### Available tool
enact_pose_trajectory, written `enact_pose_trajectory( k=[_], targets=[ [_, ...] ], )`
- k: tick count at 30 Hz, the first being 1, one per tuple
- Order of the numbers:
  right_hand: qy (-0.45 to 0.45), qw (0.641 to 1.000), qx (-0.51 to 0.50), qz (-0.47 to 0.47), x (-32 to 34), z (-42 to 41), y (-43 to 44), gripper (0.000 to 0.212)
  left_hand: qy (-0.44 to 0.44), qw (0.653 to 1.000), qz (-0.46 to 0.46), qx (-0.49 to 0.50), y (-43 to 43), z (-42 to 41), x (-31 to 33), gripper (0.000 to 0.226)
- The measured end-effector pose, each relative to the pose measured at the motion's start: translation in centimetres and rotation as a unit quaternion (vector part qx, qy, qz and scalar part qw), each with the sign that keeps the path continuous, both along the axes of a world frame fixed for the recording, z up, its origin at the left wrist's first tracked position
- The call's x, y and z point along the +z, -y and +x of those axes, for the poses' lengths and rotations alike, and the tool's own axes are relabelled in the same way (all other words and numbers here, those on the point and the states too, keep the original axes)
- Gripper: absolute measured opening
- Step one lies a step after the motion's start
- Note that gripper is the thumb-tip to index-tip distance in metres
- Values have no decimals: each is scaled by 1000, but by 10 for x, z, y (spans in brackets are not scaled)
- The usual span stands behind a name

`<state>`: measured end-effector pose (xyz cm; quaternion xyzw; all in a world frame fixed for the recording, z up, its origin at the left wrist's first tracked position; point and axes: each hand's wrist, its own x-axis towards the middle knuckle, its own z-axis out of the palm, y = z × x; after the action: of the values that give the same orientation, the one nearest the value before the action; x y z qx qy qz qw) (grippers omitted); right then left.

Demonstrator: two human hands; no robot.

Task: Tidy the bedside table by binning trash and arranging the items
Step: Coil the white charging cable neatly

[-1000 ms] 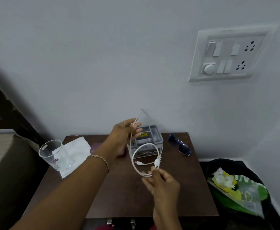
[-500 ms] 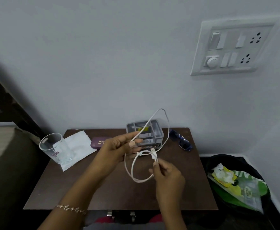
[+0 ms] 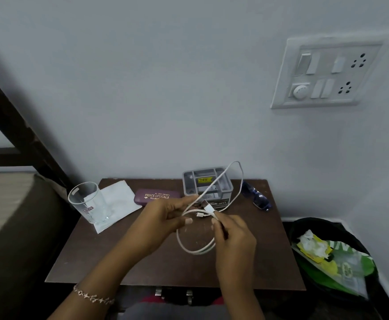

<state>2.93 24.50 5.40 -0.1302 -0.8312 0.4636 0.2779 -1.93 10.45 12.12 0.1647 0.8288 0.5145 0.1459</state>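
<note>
Dark desk (image 3: 142, 262) against a pale wall (image 3: 165, 88), bin (image 3: 316, 224) at right. Above mid-desk a white cable (image 3: 196, 251) hangs looped, left hand (image 3: 163, 218) and right hand (image 3: 235, 236) fingers both pinching it.

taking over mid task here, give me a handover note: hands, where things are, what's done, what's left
Left hand pinches the white cable; right hand pinches it by the USB plug.
Its loops hang above the table, one arc rising over the grey organizer.
On the table: glass on a white napkin at left, spectacle case, organizer at back, sunglasses at right.
Done: wrappers lie in the bin on the right.
Left: finish coiling, stow the cable, perhaps in the organizer; sort the napkin; line up the rest.
</note>
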Motion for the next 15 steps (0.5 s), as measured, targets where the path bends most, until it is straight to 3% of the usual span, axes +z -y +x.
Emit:
enact_pose_trajectory(
  k=[8, 15],
  targets=[
    [26, 992, 111, 55, 9, 3, -5, 21, 43, 999, 14, 6, 4, 0, 9, 25],
    [55, 989, 116, 79, 25, 11, -1, 12, -23, 998, -53, -25, 3, 1, 11, 32]
  ],
)
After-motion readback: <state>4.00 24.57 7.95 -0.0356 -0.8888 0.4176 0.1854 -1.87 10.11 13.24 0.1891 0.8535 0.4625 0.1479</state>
